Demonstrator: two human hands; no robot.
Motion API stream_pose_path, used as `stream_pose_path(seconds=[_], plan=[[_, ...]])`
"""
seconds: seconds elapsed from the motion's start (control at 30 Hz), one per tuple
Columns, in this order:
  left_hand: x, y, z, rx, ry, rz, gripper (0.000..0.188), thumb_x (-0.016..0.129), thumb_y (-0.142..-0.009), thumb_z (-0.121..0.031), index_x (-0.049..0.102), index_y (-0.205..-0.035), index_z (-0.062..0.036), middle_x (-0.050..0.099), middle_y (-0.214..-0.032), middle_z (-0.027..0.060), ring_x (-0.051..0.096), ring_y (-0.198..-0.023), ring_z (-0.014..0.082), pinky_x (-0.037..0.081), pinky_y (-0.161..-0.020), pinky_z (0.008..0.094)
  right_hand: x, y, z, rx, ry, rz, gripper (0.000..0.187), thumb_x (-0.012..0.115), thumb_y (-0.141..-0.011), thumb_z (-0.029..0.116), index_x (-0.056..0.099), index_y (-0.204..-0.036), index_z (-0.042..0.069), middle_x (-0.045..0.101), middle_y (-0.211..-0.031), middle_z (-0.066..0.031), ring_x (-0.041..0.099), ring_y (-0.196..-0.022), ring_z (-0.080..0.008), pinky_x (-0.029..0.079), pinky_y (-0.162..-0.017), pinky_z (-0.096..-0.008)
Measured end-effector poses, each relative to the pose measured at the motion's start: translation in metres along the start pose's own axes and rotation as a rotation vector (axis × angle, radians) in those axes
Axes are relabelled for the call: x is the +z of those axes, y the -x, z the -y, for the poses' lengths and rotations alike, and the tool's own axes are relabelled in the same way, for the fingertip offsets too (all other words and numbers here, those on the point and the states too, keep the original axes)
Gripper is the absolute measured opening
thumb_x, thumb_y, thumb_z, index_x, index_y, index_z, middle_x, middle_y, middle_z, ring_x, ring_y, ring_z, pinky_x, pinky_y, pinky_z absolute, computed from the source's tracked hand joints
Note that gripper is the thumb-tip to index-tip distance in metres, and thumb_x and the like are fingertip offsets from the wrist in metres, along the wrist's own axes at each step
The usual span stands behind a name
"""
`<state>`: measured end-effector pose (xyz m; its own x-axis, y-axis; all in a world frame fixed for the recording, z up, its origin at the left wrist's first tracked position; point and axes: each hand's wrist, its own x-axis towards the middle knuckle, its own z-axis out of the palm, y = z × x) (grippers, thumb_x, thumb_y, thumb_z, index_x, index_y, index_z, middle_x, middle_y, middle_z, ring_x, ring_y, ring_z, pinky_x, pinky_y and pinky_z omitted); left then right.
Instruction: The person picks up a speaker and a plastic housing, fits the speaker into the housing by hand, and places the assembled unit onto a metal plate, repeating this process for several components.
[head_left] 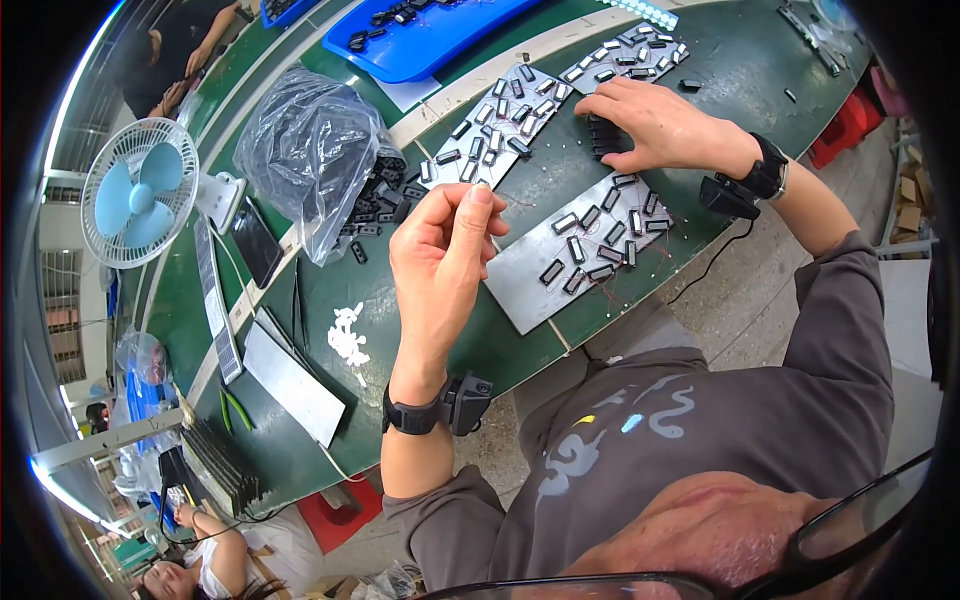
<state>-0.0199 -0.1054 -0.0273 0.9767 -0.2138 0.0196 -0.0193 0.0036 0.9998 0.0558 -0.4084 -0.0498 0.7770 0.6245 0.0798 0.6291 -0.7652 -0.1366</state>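
My left hand (440, 262) is raised over the near side of the table, thumb and fingers pinched together; whatever is between them, if anything, is too small to make out. Beside it lies a grey metal plate (520, 285) carrying several small black rectangular parts (614, 233) with pale faces and thin reddish wires. My right hand (668, 125) curves around a row of black ribbed parts (603, 138), fingers at the far end and thumb at the near end. The row rests on the green table, between the near plate and two farther plates with similar black parts (497, 113).
A clear plastic bag (310, 140) spills black parts (385, 190) at the left. Near it are a fan (141, 195), a phone (256, 240), white bits (346, 336) and green-handled pliers (237, 408). A blue tray (400, 62) stands at the back. Other people sit at the left.
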Motion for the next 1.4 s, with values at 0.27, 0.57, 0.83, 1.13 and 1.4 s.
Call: stream_pose_path(seconds=[0.27, 0.57, 0.83, 1.13, 1.4], plan=[[-0.002, -0.001, -0.001, -0.002, 0.008, -0.014, 0.024, 0.062, -0.102, -0.026, 0.068, -0.096, -0.0029, 0.066, -0.078, -0.0001, 0.053, -0.063, 0.0017, 0.04, -0.052, 0.0171, 0.0, 0.003, -0.004, 0.008, -0.144, -0.047, 0.055, 0.075, -0.079, 0.016, 0.055, -0.129, 0.006, 0.059, -0.113, -0.0127, 0.058, -0.107, -0.0315, 0.049, -0.094, -0.0397], [0.0, -0.002, 0.001, -0.003, -0.01, 0.004, 0.024, 0.062, -0.102, -0.024, 0.068, -0.095, -0.0027, 0.066, -0.077, -0.0002, 0.053, -0.063, 0.0022, 0.04, -0.052, 0.0176, 0.006, 0.004, -0.006, -0.022, -0.245, -0.03, 0.048, 0.071, -0.084, 0.012, 0.056, -0.129, 0.005, 0.059, -0.114, -0.0129, 0.059, -0.106, -0.0326, 0.05, -0.093, -0.0399], [0.0, -0.002, 0.005, -0.005, -0.051, 0.007, 0.023, 0.062, -0.101, -0.025, 0.069, -0.095, -0.003, 0.066, -0.078, 0.0001, 0.053, -0.064, 0.0027, 0.04, -0.053, 0.0176, -0.003, 0.018, -0.015, -0.006, -0.275, -0.156, 0.029, 0.065, -0.092, 0.013, 0.059, -0.119, 0.003, 0.061, -0.106, -0.0122, 0.062, -0.097, -0.0268, 0.051, -0.084, -0.0363], [0.003, -0.003, 0.007, -0.016, -0.1, 0.012, 0.023, 0.062, -0.101, -0.025, 0.068, -0.095, -0.0031, 0.066, -0.079, 0.0002, 0.054, -0.065, 0.0031, 0.041, -0.054, 0.0179, -0.006, 0.043, -0.011, 0.16, -0.356, -0.166, 0.014, 0.064, -0.094, 0.011, 0.056, -0.101, 0.001, 0.06, -0.082, -0.0075, 0.059, -0.073, -0.017, 0.05, -0.069, -0.031], [0.003, -0.003, 0.009, -0.025, -0.103, 0.002, 0.024, 0.062, -0.101, -0.025, 0.069, -0.096, -0.0028, 0.066, -0.08, 0.0003, 0.054, -0.066, 0.0034, 0.041, -0.054, 0.0178, 0.001, 0.033, -0.001, 0.227, -0.446, -0.129, 0.012, 0.063, -0.093, 0.007, 0.057, -0.102, 0.001, 0.062, -0.083, -0.0077, 0.061, -0.076, -0.0167, 0.051, -0.071, -0.0313]])
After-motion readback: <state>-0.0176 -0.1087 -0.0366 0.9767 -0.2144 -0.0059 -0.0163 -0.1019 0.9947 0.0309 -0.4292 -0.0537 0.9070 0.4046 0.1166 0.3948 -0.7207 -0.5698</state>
